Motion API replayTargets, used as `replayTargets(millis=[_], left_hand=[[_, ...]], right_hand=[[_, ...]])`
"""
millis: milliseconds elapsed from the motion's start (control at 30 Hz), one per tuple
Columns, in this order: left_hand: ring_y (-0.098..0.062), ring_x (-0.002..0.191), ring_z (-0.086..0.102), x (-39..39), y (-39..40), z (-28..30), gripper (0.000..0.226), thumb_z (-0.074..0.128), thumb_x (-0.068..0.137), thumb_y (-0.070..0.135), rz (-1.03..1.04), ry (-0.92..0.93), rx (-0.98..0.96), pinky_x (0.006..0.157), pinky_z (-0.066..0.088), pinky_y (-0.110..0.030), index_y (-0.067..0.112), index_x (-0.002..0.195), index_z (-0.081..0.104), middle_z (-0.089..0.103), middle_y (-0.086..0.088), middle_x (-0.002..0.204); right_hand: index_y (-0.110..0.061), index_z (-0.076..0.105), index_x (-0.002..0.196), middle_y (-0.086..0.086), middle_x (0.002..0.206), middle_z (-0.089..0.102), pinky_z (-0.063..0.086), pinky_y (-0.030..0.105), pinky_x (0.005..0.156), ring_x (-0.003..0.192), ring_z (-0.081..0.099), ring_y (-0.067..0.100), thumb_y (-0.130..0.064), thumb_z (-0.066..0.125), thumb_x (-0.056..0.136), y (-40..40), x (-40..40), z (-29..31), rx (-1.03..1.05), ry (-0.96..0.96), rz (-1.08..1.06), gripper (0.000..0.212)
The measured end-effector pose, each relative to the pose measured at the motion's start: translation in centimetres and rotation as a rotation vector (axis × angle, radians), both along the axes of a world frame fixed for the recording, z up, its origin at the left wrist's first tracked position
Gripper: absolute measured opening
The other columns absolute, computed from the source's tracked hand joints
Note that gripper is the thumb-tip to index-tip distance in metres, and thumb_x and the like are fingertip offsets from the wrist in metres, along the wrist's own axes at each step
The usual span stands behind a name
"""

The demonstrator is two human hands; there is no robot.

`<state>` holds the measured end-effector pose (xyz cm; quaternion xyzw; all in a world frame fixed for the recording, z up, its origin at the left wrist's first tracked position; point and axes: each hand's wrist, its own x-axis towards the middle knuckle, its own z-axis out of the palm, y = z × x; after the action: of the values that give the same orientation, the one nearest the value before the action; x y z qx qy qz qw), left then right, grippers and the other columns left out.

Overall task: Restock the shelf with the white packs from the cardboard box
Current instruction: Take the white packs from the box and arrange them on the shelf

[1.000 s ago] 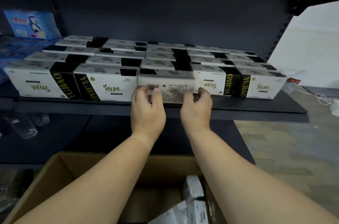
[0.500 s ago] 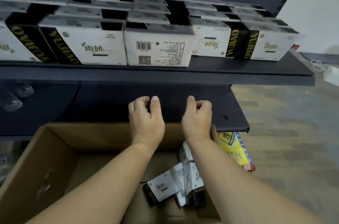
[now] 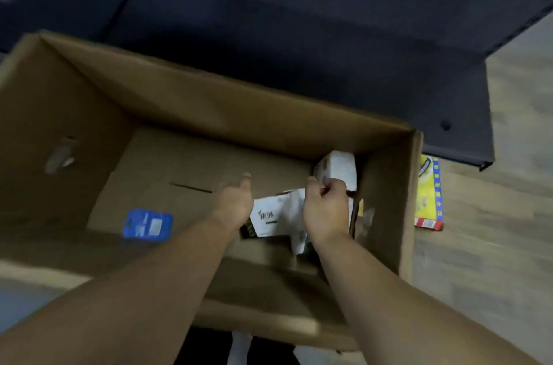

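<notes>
A large open brown cardboard box fills the left and centre of the frame, seen from above, its left inner wall showing a punched handle hole. On the box floor at lower left lies a small blue flat packet, blurred and well apart from everything else. Two bare forearms reach in from the bottom edge. The left hand, near the centre, hovers above the box floor with thumb raised and fingers loosely spread, its grip holding nothing. Just to its right lies a white rectangular pack with dark print and a black-and-gold end, flat among other white packs heaped in the box's right-hand corner. The right hand is over this heap, its grip curled, thumb and fingertips pinching the lower edge of an upright white pack that leans against the right inner wall. Beyond the box's right wall, a yellow printed package with a red end lies on the pale wood-patterned floor at right. Across the top of the frame runs a dark navy metal shelf base, its corner ending at upper right above the floor. The whole view is motion-blurred.
</notes>
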<state>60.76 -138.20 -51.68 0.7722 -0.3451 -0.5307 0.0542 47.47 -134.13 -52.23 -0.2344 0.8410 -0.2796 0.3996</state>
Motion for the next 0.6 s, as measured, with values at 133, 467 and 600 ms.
replayTargets(millis=[133,467,600], left_hand=[[-0.034,0.136,0.038,0.5,0.3,-4.0,0.069,0.033,0.100,0.054,0.002,-0.049,0.078,0.109,0.028,-0.038,0.006,0.150,0.028,0.037,-0.016,0.152],[-0.019,0.081,0.049,-0.3,-1.1,-9.5,0.051,0.034,0.102,0.048,-0.018,0.044,0.170,0.083,0.033,-0.030,0.004,0.117,0.056,0.060,-0.009,0.104],[-0.024,0.093,0.045,-0.3,-1.0,-10.7,0.052,0.034,0.103,0.047,-0.023,0.048,0.229,0.085,0.036,-0.033,0.006,0.129,0.053,0.048,-0.008,0.107]], right_hand=[[-0.013,0.041,0.140,0.011,0.133,0.054,0.044,0.038,0.100,0.117,0.055,0.030,-0.040,0.049,0.097,0.9,0.1,-3.5,0.119,-0.023,0.042,0.051],[-0.013,0.044,0.142,0.009,0.141,0.047,0.038,0.039,0.107,0.129,0.046,0.032,-0.040,0.049,0.097,0.7,0.1,-8.5,0.233,0.064,0.113,0.052],[-0.013,0.048,0.138,0.008,0.135,0.048,0.041,0.038,0.105,0.125,0.049,0.031,-0.039,0.049,0.097,0.9,0.1,-9.5,0.263,0.057,0.128,0.049]])
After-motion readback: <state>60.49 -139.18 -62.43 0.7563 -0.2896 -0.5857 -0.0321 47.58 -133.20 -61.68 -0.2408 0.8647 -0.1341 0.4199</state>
